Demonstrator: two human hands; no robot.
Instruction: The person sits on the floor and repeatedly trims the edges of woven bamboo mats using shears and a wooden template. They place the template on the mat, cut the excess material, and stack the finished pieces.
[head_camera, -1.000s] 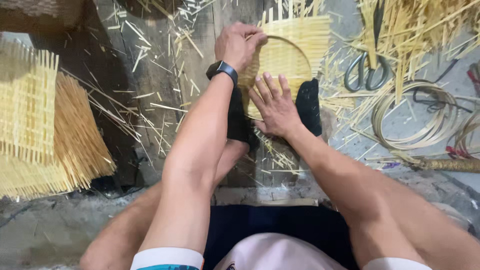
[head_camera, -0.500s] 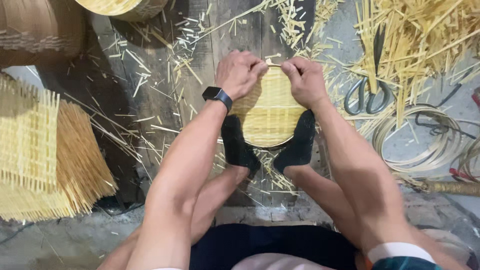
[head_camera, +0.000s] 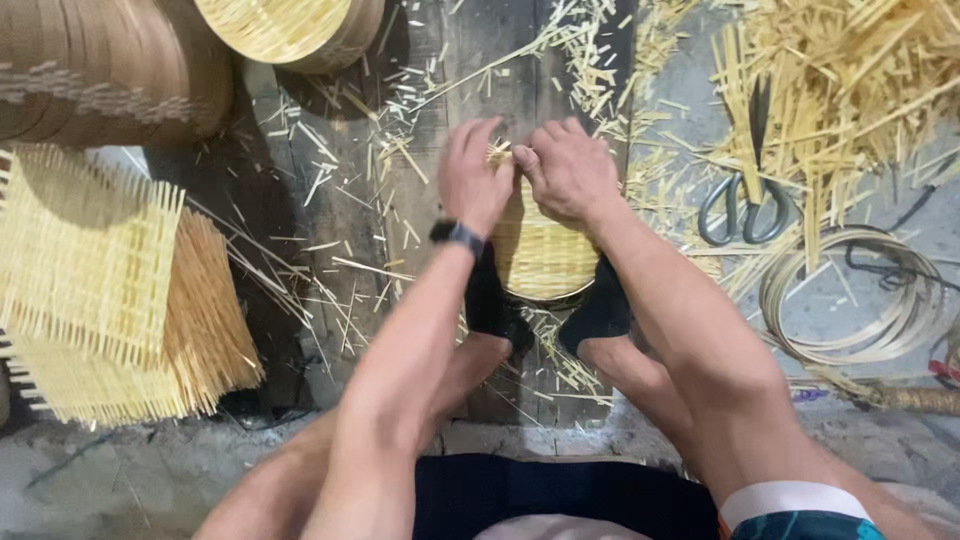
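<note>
Two big stacks of woven bamboo mats (head_camera: 95, 290) lie well off to the left of the left hand (head_camera: 474, 180), loose strip ends bristling from their edges. Beyond that hand, further left and farther from the person, sit stacked round woven baskets (head_camera: 290, 30). A heap of cut bamboo strips (head_camera: 850, 80) spreads to the right of the right hand (head_camera: 568, 172), with coiled bamboo hoops (head_camera: 850, 300) nearer the person and dark-handled scissors (head_camera: 745, 205) just right of that hand. Between the two black-socked feet (head_camera: 600, 315), under both hands, lies a small round woven basket piece (head_camera: 545, 255) on the wooden boards (head_camera: 350, 200). Both hands meet at its far rim, fingers curled shut and pinching the frayed strip ends (head_camera: 499, 152) there. The left wrist carries a black watch (head_camera: 457, 233).
</note>
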